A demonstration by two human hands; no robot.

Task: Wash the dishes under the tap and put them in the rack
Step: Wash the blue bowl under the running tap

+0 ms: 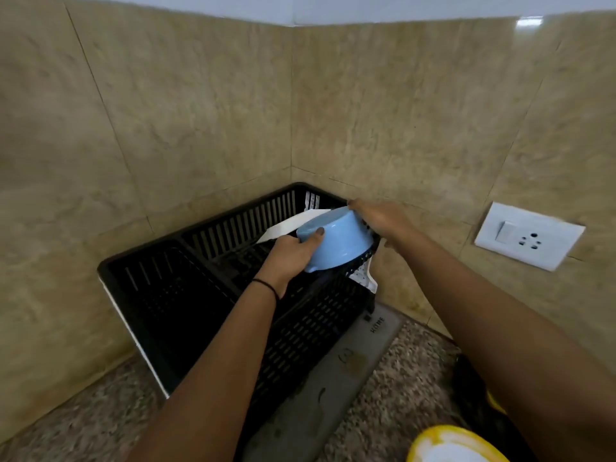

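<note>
Now the racking step is in hand: the pale blue round glossy bowl (343, 240), mouth-down & tilted, is gripped at the rim by the left hand (293, 258) over the right end of the black slatted plastic rack (150, 250). The right hand (381, 220) is laid on the far side; its grip cannot be told. Next, probably, the bowl must be lowered in w/ care, then released.

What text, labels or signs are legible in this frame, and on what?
"HOME": on the grey mat by the black rack, letters turned sideways.
Dark mark and drawings on that mat: too blurred to read.
No text visible on the blue bowl or wall socket.
</note>
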